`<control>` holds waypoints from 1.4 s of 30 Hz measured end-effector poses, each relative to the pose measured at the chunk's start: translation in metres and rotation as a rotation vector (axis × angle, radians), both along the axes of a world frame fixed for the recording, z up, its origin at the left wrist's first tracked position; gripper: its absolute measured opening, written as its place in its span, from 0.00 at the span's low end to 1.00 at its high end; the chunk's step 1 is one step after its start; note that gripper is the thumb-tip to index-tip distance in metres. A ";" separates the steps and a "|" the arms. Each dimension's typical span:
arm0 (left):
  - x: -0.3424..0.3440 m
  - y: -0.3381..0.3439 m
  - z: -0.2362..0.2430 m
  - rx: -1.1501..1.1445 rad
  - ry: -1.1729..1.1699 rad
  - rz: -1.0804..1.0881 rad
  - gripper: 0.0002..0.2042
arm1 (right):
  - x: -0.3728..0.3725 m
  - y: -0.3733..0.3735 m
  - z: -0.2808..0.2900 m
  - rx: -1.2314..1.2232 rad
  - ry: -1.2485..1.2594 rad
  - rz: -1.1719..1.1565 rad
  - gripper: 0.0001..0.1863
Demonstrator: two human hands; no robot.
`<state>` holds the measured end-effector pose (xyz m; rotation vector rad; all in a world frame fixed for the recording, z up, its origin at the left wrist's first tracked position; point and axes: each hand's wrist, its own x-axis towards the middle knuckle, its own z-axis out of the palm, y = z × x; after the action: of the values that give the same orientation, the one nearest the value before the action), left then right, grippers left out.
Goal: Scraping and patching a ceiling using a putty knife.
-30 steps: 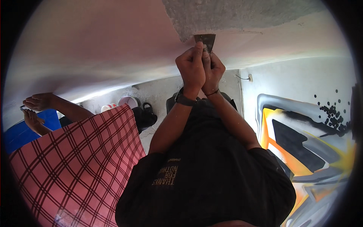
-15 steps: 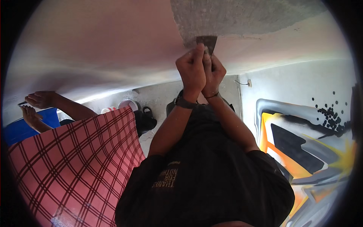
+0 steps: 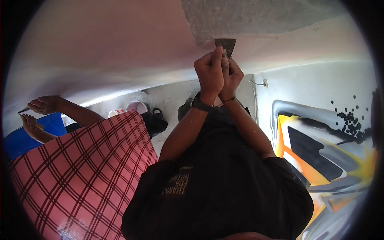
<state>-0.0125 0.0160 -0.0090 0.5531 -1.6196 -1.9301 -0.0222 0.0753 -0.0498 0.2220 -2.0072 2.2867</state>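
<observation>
Faced broad pink wall (image 3: 120, 36), in black T-shirt (image 3: 232, 176), with big bare grey patch (image 3: 260, 18) dead ahead. Closed left hand (image 3: 210, 76) and right hand (image 3: 232, 80) tight together, wrapped round putty knife (image 3: 229, 48), with blade (image 3: 225, 42) right at patch's lower border, near left corner! Risked gouged surface from too steep blade angle, scraped skin from sudden slip. Bore small gold chest lettering (image 3: 176, 186); spotted no readable brand on blade.

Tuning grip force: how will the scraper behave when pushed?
The scraper is probably stiff, perhaps flexing slightly: it looks thin and flat. Likely light: its visible part is smaller than the left hand.
</observation>
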 end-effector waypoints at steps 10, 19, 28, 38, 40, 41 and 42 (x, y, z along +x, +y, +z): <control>-0.006 0.002 -0.002 0.010 0.037 0.080 0.19 | -0.007 0.001 -0.004 0.102 0.088 -0.001 0.17; -0.007 0.004 -0.001 -0.012 0.044 0.072 0.19 | -0.009 0.001 0.012 0.091 0.047 0.015 0.18; -0.010 0.011 0.001 0.008 0.005 0.070 0.20 | -0.011 0.009 0.007 0.052 0.052 0.002 0.16; -0.009 0.015 0.004 -0.028 0.011 0.059 0.20 | -0.010 0.014 0.009 0.106 0.025 -0.006 0.16; -0.009 0.016 0.008 0.000 0.002 0.055 0.21 | -0.011 0.012 0.019 0.135 0.087 -0.023 0.15; -0.008 0.015 0.007 -0.014 0.009 0.062 0.20 | -0.006 0.014 0.014 0.137 0.079 -0.022 0.15; -0.005 0.015 0.007 -0.028 0.017 0.069 0.20 | 0.000 0.018 0.006 0.135 0.053 -0.003 0.15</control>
<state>-0.0174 0.0306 -0.0019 0.5721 -1.5936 -1.8552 -0.0219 0.0930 -0.0441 0.2859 -2.1348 2.1221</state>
